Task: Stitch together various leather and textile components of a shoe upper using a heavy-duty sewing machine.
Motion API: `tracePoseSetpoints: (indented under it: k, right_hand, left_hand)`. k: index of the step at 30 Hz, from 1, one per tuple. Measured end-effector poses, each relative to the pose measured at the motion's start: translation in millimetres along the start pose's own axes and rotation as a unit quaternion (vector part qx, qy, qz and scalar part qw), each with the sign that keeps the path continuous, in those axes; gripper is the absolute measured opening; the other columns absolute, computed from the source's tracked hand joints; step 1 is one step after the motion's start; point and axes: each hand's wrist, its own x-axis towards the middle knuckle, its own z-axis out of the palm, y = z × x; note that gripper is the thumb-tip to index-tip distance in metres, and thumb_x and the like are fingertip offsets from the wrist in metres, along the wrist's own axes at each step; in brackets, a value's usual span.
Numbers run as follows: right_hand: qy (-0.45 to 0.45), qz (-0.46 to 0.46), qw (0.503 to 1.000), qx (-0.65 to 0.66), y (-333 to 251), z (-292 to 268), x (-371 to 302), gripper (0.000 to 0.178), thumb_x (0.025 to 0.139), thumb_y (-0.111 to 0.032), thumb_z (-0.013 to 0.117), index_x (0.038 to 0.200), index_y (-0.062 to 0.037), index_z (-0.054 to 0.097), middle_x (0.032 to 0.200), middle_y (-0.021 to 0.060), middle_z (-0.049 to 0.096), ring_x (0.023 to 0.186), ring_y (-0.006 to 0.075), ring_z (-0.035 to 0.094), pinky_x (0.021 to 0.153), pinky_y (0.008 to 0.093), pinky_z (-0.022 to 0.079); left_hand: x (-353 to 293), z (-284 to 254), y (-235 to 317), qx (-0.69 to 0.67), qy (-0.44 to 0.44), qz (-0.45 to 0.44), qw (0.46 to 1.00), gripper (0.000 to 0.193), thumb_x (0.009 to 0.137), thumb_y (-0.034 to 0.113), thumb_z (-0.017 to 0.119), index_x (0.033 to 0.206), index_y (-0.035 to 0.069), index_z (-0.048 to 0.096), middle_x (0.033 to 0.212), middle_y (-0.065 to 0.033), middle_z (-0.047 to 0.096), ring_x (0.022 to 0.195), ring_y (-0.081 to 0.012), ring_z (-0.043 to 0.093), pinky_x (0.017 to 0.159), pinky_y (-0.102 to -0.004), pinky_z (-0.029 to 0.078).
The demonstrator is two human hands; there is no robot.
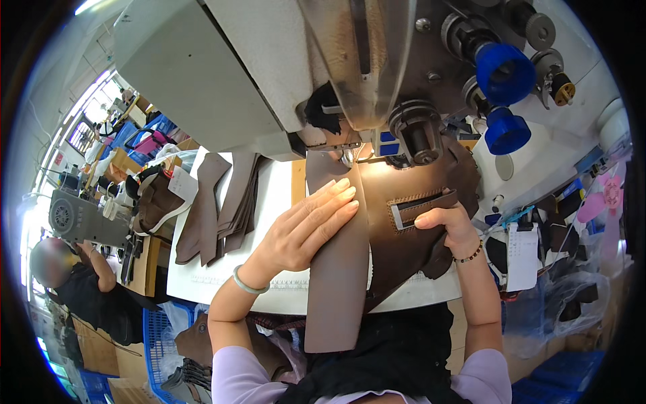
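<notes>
My left hand lies flat with its fingers stretched out on a long brown strip, which looks like leather. The strip's far end sits under the needle area of a sewing machine, and its near end hangs over the table edge. To the right, beside the strip, spreads a larger brown leather panel with a stitched slot opening. My right hand grips this panel at the slot's right end, thumb on top; its other fingers are partly hidden.
A stack of brown cut pieces lies on the white table at left. Blue knobs jut from the machine head. Below left stands a blue basket with brown pieces. Another person sits farther left.
</notes>
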Motion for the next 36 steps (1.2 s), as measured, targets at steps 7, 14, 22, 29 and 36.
tracePoseSetpoints:
  k: [7,14,22,29,36]
  right_hand:
    - [0.012,0.031,0.999,0.033,6,-6,-1,0.038,0.066,0.003,0.068,0.104,0.0012,0.068,0.099,0.0089,0.07,0.089,0.0172,0.066,0.083,0.029,0.051]
    - [0.005,0.027,1.0,0.005,8,-9,-1,0.031,0.068,-0.002,0.07,0.1,-0.0012,0.07,0.092,0.0057,0.071,0.084,0.012,0.065,0.082,0.0261,0.05]
    - [-0.018,0.012,1.0,-0.014,14,-17,5,0.032,0.068,-0.002,0.069,0.1,-0.0007,0.07,0.089,0.0055,0.071,0.081,0.0115,0.065,0.079,0.0253,0.05]
    - [-0.022,0.02,1.0,0.006,9,-10,2,0.039,0.067,-0.004,0.07,0.105,-0.0002,0.068,0.097,0.0065,0.07,0.087,0.0122,0.064,0.082,0.0251,0.049]
    - [-0.018,0.008,1.0,0.002,10,-11,1,0.039,0.066,-0.004,0.069,0.105,-0.0005,0.069,0.097,0.0064,0.07,0.089,0.0124,0.063,0.082,0.025,0.049]
  left_hand:
    - [3,-1,-1,0.035,-0.032,0.039,0.998,0.037,0.081,0.013,0.059,0.113,-0.005,0.065,0.115,-0.0197,0.064,0.113,-0.0357,0.061,0.098,-0.0482,0.05]
    - [3,4,-1,0.054,-0.011,0.058,0.997,0.031,0.081,0.015,0.06,0.109,0.006,0.069,0.111,-0.0158,0.066,0.107,-0.0323,0.063,0.096,-0.0467,0.052]
    - [-3,17,-2,0.063,0.026,0.09,0.994,0.024,0.081,0.006,0.065,0.104,0.004,0.069,0.107,-0.0086,0.066,0.101,-0.0255,0.066,0.091,-0.0414,0.056]
    - [-2,37,-15,0.103,0.125,0.157,0.974,0.018,0.078,0.004,0.068,0.096,0.004,0.066,0.103,-0.0067,0.066,0.097,-0.0239,0.066,0.085,-0.0368,0.058]
    - [-4,39,-14,0.125,0.142,0.174,0.966,0.016,0.077,0.003,0.068,0.093,0.002,0.067,0.097,-0.0071,0.067,0.094,-0.0233,0.067,0.084,-0.034,0.059]
